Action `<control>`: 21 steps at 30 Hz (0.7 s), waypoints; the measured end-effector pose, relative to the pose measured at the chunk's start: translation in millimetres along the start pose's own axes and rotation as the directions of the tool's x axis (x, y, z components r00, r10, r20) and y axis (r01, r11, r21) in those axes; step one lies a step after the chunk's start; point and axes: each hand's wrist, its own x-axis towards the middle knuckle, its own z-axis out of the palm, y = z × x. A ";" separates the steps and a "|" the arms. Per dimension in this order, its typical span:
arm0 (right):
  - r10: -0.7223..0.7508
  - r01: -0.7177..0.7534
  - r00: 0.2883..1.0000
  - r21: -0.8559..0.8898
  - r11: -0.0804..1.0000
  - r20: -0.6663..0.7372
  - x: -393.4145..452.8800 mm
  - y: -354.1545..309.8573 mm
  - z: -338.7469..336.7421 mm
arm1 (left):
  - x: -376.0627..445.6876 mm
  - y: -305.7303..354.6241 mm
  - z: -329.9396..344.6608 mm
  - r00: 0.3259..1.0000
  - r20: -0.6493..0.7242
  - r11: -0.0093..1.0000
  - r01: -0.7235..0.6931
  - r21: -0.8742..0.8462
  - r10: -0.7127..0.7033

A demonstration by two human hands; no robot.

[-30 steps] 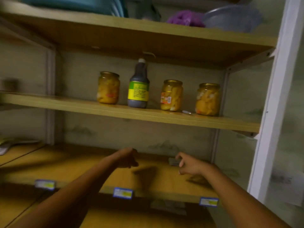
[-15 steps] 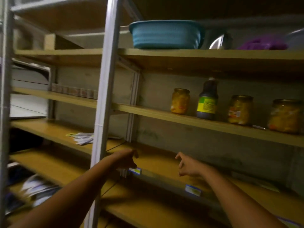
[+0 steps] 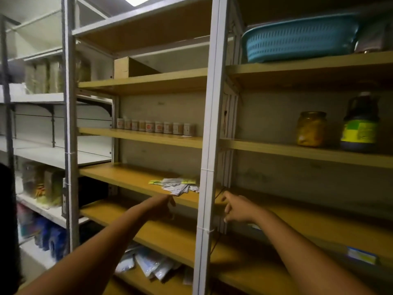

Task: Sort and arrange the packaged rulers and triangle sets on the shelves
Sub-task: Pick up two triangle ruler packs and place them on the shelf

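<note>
Nearest the camera, low and left of the grey post (image 3: 207, 188), a loose heap of clear packets (image 3: 148, 266) lies on the bottom shelf; they are probably more of the ruler and triangle sets, though blur hides the contents. Above that, both bare arms reach forward on either side of the post. Just left of it, the left hand (image 3: 163, 204) hangs with its fingers curled downward, grasping nothing that I can make out, close below the front edge of the middle shelf (image 3: 127, 177). Just right of the post, the right hand (image 3: 235, 209) is loosely curled too, with nothing held in it. Beyond the left hand, on the middle shelf and hard against the post's left side, sits a fanned pile of flat packs (image 3: 177, 185), apparently the packaged sets to be sorted, still untidy. Farther back, left of the post, a row of small jars (image 3: 156, 126) lines a higher shelf; right of it stand a yellow jar (image 3: 311, 128) and a dark bottle (image 3: 360, 124), with a blue basket (image 3: 297, 38) above. By my reading the step is the approach to the pile. Next, the left hand would need to rise over the shelf edge and gather the packs squarely, since they are thin, slippery and overlapping.
</note>
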 end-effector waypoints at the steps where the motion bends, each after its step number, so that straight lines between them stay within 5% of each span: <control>1: -0.011 0.011 1.000 0.002 1.000 0.005 8.1 -12.8 3.0 | 2.7 -10.5 -6.0 1.000 -0.003 1.000 0.000 -0.004 0.000; 11: -0.097 0.099 0.995 -0.082 0.992 0.026 121.1 -94.0 28.0 | 60.9 -90.4 -52.1 0.998 -0.036 0.998 -0.057 0.033 0.058; 21: -0.115 0.119 0.992 -0.066 0.991 0.059 235.6 -94.7 50.8 | 169.1 -112.5 -91.1 0.994 -0.043 0.992 -0.093 0.089 0.097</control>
